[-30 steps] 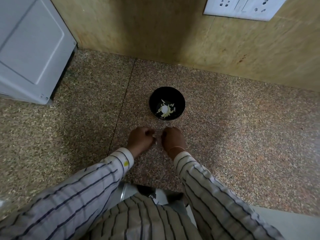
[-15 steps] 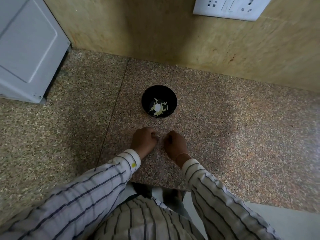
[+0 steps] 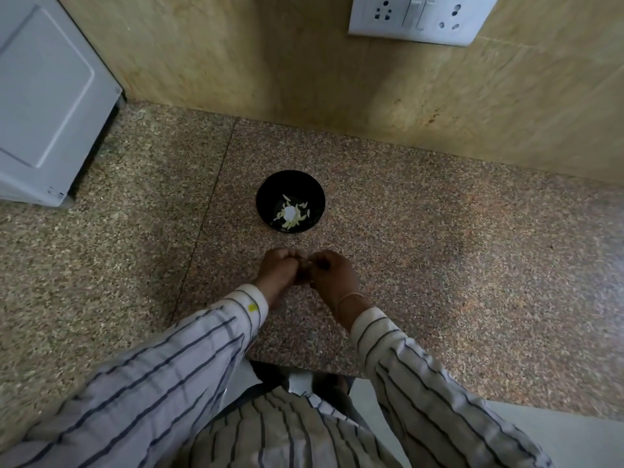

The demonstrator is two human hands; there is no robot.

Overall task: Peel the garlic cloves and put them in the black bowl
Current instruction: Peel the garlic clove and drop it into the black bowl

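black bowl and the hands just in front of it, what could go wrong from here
The left hand and right hand work above the speckled counter, not the black bowl, so a dropped clove or skin could be hard to spot there. The bowl stands close beyond the knuckles; a hasty reach might knock it.

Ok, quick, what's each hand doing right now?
Left hand: fingers curled; cannot tell if it holds anything.
Right hand: fingers curled, touching the left; contents hidden.

We see a speckled granite counter (image 3: 439,265) carrying the black bowl (image 3: 266,192) and, at left, perhaps a white appliance (image 3: 44,106).
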